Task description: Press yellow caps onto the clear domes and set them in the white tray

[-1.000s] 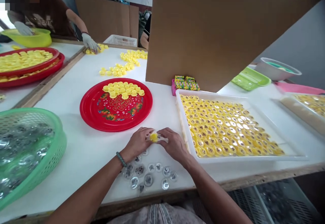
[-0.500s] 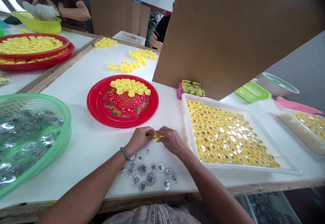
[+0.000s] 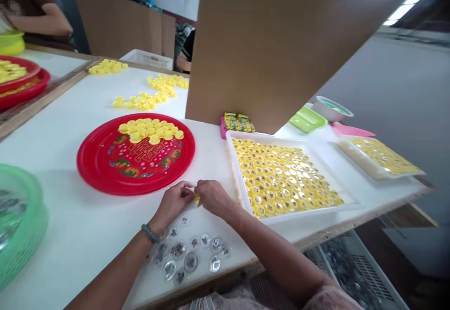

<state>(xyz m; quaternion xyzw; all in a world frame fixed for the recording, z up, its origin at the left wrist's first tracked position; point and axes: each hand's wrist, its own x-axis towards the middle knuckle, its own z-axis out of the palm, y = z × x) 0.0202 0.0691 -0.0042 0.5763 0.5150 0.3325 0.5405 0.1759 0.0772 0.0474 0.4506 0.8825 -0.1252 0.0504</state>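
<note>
My left hand [image 3: 173, 203] and my right hand [image 3: 212, 196] meet over the white table, fingers pinched together on a small yellow cap [image 3: 196, 200] between them. Just below my hands lie several clear round discs [image 3: 191, 253] on the table. A red round tray [image 3: 135, 153] with yellow caps along its far side sits ahead and to the left. To the right stands a white tray [image 3: 239, 179] packed with rows of assembled yellow pieces [image 3: 283, 174].
A green basket [image 3: 21, 225] of clear discs sits at the left edge. A tall cardboard sheet [image 3: 274, 43] stands behind the white tray. Loose yellow caps [image 3: 151, 94] lie farther back. A second filled tray [image 3: 379, 158] is at right. Another person's arm [image 3: 38, 17] shows at far left.
The view has swung to the right and the table's right end has come into sight. My hands stay together on the yellow cap, now pressed closer around it.
</note>
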